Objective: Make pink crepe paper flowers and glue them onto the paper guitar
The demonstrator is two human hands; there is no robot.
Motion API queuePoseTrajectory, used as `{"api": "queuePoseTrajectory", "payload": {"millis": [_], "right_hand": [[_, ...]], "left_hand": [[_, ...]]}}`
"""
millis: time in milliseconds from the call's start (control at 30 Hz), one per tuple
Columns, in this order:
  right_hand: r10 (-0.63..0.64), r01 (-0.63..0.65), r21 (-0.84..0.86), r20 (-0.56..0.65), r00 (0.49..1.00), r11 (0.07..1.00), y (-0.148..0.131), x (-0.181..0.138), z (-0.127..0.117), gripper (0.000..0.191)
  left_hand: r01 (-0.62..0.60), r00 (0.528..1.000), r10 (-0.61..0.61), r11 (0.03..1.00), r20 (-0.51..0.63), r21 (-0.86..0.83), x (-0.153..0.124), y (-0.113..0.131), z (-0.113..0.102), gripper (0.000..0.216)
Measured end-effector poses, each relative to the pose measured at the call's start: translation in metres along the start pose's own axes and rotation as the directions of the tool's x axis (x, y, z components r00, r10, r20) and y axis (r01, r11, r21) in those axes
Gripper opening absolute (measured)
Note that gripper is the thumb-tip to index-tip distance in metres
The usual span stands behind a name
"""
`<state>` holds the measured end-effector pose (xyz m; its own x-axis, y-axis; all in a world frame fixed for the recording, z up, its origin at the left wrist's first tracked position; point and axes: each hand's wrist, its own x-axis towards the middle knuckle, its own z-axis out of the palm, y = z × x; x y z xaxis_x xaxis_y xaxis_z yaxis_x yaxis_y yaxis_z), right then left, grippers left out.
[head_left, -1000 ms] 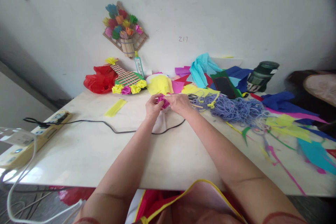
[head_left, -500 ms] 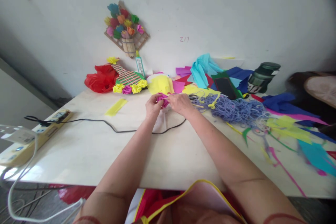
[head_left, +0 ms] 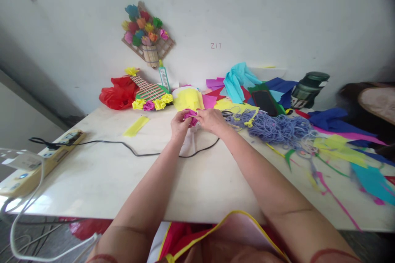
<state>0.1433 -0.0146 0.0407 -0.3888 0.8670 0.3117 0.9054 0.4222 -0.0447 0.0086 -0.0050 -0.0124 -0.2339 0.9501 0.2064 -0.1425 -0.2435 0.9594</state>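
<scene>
Both my hands meet over the middle of the white table (head_left: 101,185), around a small magenta paper flower (head_left: 191,118). My left hand (head_left: 180,124) is closed on the flower's left side, its fingertips pinching the folds. From the right, my right hand (head_left: 211,120) pinches at the flower's upper edge, fingers bent together. Part of the flower is hidden behind the fingers. Just beyond lies a stack of yellow paper (head_left: 187,99). Farther left leans a striped craft piece (head_left: 150,90) edged with yellow and magenta paper flowers.
A tangle of purple yarn (head_left: 274,128) and coloured paper scraps fill the right side. A phone (head_left: 264,102) and a dark green bottle (head_left: 309,89) stand behind. A black cable (head_left: 123,143) crosses from the power strip (head_left: 61,144). A yellow paper strip (head_left: 136,126) lies left.
Both hands stay in nearly the same place on the magenta flower. The right hand's fingers have shifted slightly left; little else differs.
</scene>
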Motion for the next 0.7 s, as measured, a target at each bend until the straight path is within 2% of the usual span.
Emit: {"api": "queuePoseTrajectory", "payload": {"millis": [367, 700], "right_hand": [[0.031, -0.030, 0.036, -0.032, 0.999, 0.999, 0.016, 0.000, -0.015, 0.028], [0.113, -0.110, 0.075, -0.036, 0.993, 0.991, 0.023, -0.001, -0.019, 0.027]], "left_hand": [[0.066, 0.998, -0.069, 0.985, -0.014, -0.158, 0.002, 0.000, -0.005, 0.041], [0.076, 0.997, -0.080, 0.976, -0.011, -0.206, 0.006, -0.004, -0.006, 0.041]]}}
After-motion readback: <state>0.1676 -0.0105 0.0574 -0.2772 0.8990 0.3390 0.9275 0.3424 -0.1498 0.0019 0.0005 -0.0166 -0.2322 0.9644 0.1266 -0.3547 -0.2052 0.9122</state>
